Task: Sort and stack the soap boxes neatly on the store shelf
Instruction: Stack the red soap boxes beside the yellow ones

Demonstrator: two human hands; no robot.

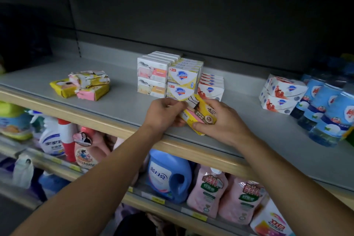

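Holding a yellow soap box (199, 115) with both hands just above the front edge of the shelf (118, 101), tilted, one end raised toward the stacks behind. Right hand (222, 122) wrapped round the box's right side, thumb pressed on the near face, fingers (210, 102) curled over the top. Left hand (162, 115) pinching the box's left end, fingers bent tight on it. Directly behind, mid-shelf: white soap boxes (152, 78) stacked two high in a row running toward the back edge, touching yellow-and-white Safeguard boxes (182, 84), also two high; just beside those on the right, a lower row of red-and-white boxes (210, 88). Toward the left end of the shelf, a loose heap of yellow and pink soap packs (84, 84), some torn. Toward the right end, two more red-and-white boxes (283, 94) stacked askew, touching shrink-wrapped blue bottles (325, 113). Below the shelf, detergent bottles (168, 176) and pink refill pouches (226, 193).
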